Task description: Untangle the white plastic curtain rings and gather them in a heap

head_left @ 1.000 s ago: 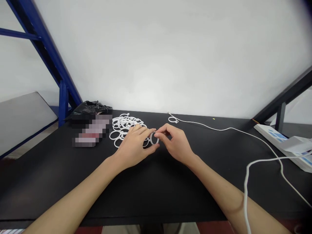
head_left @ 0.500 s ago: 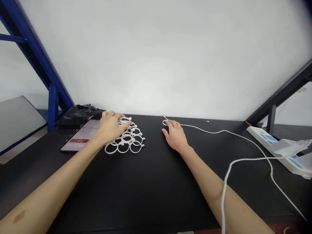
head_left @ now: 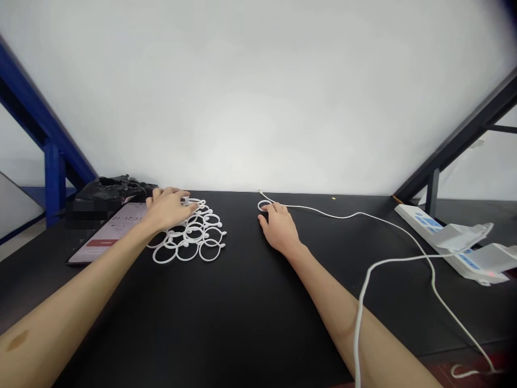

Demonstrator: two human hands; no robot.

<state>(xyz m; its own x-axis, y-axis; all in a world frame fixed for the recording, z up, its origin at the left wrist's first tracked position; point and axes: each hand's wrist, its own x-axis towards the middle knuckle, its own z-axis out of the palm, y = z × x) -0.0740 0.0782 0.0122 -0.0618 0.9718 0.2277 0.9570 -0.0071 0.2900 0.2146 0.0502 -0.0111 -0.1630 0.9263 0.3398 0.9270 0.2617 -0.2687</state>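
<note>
Several white plastic rings [head_left: 187, 259], each with a small knob, lie overlapping in a flat cluster on the black table [head_left: 210, 323]. My left hand [head_left: 166, 211] rests over the far left part of the cluster, thumb and fingers spread, hiding some rings. A single white ring [head_left: 259, 207] lies apart near the table's back edge. At this ring are the fingertips of my right hand [head_left: 280, 229], whose thumb is held apart from the fingers. The hand covers part of the ring.
Left of the rings lies a tablet-like screen [head_left: 121, 221] showing a timer, with a black plastic bag [head_left: 115, 188] behind it. A white cable [head_left: 315, 209] runs past my right hand and over my right forearm. A white power strip [head_left: 444, 237] with plugs sits at right.
The view has swung slightly to the right, so everything appears shifted left. Both hands keep nearly the same places over the cluster and at the single ring.
</note>
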